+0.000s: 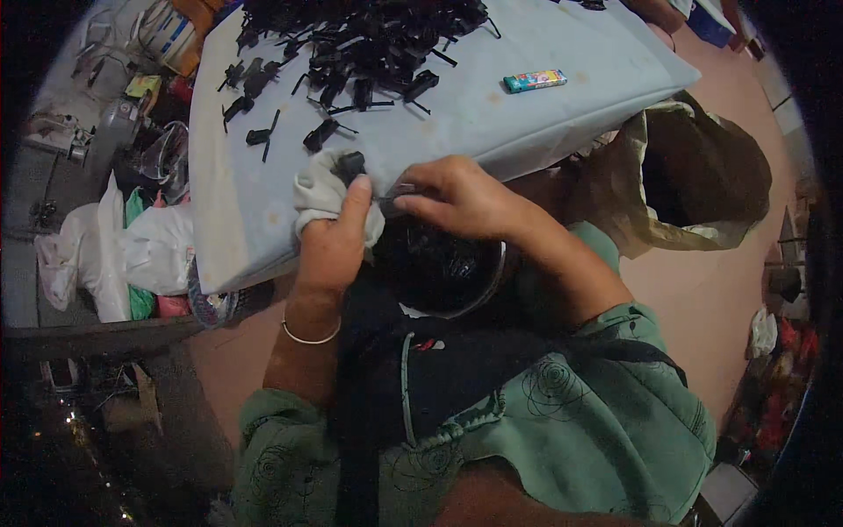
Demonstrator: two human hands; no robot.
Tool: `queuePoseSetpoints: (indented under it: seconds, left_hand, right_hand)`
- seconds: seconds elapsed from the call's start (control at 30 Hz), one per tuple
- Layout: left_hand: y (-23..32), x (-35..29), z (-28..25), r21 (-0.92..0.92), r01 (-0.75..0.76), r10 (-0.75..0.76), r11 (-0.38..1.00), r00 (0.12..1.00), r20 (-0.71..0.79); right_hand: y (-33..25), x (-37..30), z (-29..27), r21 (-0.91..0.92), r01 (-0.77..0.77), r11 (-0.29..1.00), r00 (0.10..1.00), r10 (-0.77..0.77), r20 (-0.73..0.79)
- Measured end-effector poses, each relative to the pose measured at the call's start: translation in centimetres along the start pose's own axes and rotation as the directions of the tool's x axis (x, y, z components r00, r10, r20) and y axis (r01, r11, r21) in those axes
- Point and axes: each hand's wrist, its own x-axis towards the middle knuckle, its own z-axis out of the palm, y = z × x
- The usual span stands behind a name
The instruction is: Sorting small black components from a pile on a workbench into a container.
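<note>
My left hand [338, 246] is closed round a crumpled white cloth [314, 195] and a small black plastic part [350, 164], its thumb pressed against the part. Close beside it, the fingers of my right hand [461, 198] pinch together near the part's lower end. What lies between those fingertips is too small to make out. Both hands are at the near edge of the pale padded tabletop [465, 132]. Farther back lies a heap of similar black plastic parts [369, 44] with thin stems. Below my hands a round container [448, 272] holds black, shiny contents.
A small turquoise packet [534, 81] rests on the tabletop, right of the heap. On the right stands an open brown sack [615, 189]. White plastic bags [158, 250] and assorted clutter crowd the left side, beside a dark ledge [105, 342].
</note>
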Motion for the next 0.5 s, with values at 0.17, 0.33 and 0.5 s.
queuePoseSetpoints:
  seconds: [0.17, 0.33, 0.5]
  left_hand:
    - [0.5, 0.0, 0.7, 0.101, -0.006, 0.004, 0.995, 1.000, 0.017]
    - [-0.4, -0.3, -0.2, -0.080, 0.181, -0.166, 0.980, 0.972, 0.169]
    - [0.8, -0.4, 0.9, 0.040, -0.048, 0.041, 0.998, 0.985, 0.168]
  right_hand:
    - [0.8, 0.2, -0.4, -0.072, 0.257, 0.964, 0.958, -0.264, -0.116]
    - [-0.7, 0.1, -0.2, 0.234, 0.086, 0.968, 0.990, -0.058, -0.125]
    - [-0.1, 0.1, 0.4, 0.281, 0.086, 0.956, 0.993, -0.058, -0.106]
